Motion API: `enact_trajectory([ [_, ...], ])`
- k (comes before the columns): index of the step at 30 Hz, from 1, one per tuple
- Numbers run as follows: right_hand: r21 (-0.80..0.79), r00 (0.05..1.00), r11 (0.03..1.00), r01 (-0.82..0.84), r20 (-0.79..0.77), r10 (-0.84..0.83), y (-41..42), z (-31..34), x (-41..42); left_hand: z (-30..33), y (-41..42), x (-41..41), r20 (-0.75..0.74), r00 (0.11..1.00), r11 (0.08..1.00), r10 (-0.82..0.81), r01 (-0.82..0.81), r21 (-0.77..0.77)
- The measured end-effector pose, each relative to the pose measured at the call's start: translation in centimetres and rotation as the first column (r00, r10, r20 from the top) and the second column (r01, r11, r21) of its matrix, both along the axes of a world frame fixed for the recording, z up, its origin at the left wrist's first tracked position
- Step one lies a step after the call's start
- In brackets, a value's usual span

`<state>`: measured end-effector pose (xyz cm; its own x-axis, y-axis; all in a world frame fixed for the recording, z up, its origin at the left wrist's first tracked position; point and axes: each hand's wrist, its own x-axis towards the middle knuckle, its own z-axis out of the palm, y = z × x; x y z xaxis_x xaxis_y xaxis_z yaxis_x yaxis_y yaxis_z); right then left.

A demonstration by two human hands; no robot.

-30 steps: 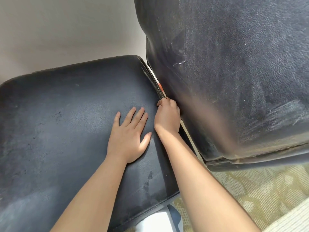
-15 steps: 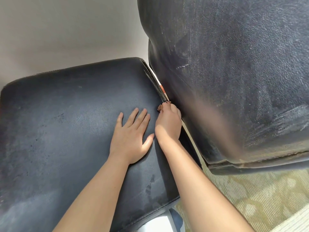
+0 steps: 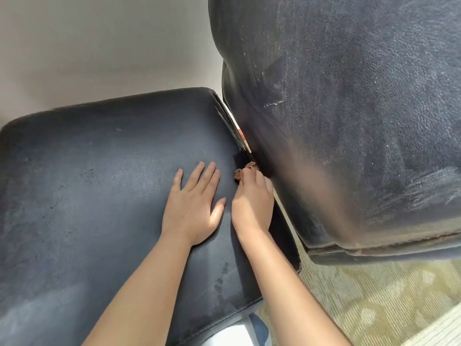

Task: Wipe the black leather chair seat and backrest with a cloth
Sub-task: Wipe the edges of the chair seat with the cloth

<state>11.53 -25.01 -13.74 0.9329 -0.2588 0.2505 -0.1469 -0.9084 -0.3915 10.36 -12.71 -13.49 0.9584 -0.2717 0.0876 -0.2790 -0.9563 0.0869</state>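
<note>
**Cloth at the seam between seat and backrest**

From the head camera, looking down: my left hand (image 3: 193, 206) lies flat on the black leather seat (image 3: 99, 183), a little right of the frame's centre, fingers straight and slightly spread, palm pressing on the leather and holding nothing. Just to its right, close to its thumb, my right hand (image 3: 253, 203) is curled with the knuckles up, gripping a small brown cloth (image 3: 243, 171). Only a bunched bit of the cloth shows, poking out beyond my fingertips toward the top of the frame; the rest is hidden under my hand. That bit sits at the right edge of the seat, right where the seat meets the backrest (image 3: 349, 121), and it looks to be touching the backrest's lower edge, though I cannot tell for sure.

The backrest fills the upper right of the frame, its leather marked with pale streaks and scuffs. The seat spreads across the left and centre, with dull, greyish patches. A pale wall (image 3: 99, 46) takes the upper left. Patterned beige-green carpet (image 3: 374, 295) shows at the lower right, below the backrest.
</note>
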Motion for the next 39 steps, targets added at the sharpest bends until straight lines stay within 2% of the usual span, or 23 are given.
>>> enact_trajectory([
  [3,0.031,0.999,1.0,0.001,0.036,-0.002,0.2,-0.2,1.1,0.2,-0.1,0.1,-0.032,0.996,0.996,0.087,-0.087,0.011],
  [6,0.031,0.999,0.999,-0.009,0.041,0.007,0.3,0.0,2.6,0.2,-0.3,0.3,-0.034,0.995,0.995,0.096,-0.095,0.025],
  [11,0.03,0.995,0.999,-0.041,-0.087,0.043,0.5,0.7,5.6,0.3,-0.3,0.3,-0.048,0.995,0.995,0.092,-0.091,0.034],
  [14,0.029,0.993,0.998,-0.048,-0.105,0.051,0.5,1.0,5.9,0.3,-0.1,0.5,-0.036,0.996,0.996,0.087,-0.086,0.033],
  [17,0.05,0.995,0.997,-0.059,-0.071,0.063,0.1,0.9,4.3,0.3,-0.1,0.5,-0.044,0.995,0.996,0.089,-0.087,0.033],
  [22,-0.018,0.991,0.999,-0.046,0.125,0.047,-0.2,-0.7,0.5,0.3,-0.1,0.5,-0.051,0.994,0.995,0.094,-0.092,0.028],
  [29,-0.014,0.992,1.0,-0.004,0.126,0.006,0.6,-0.8,4.2,0.0,-0.2,0.8,-0.029,0.996,0.996,0.087,-0.087,0.012],
  [34,0.032,0.999,0.999,-0.04,0.037,0.039,0.9,-0.3,6.8,0.1,-0.1,1.5,-0.041,0.996,0.996,0.084,-0.085,-0.001],
  [39,0.061,0.998,0.997,-0.053,0.049,0.05,0.6,0.1,6.0,0.1,0.0,1.9,-0.033,0.995,0.995,0.095,-0.095,-0.01],
])
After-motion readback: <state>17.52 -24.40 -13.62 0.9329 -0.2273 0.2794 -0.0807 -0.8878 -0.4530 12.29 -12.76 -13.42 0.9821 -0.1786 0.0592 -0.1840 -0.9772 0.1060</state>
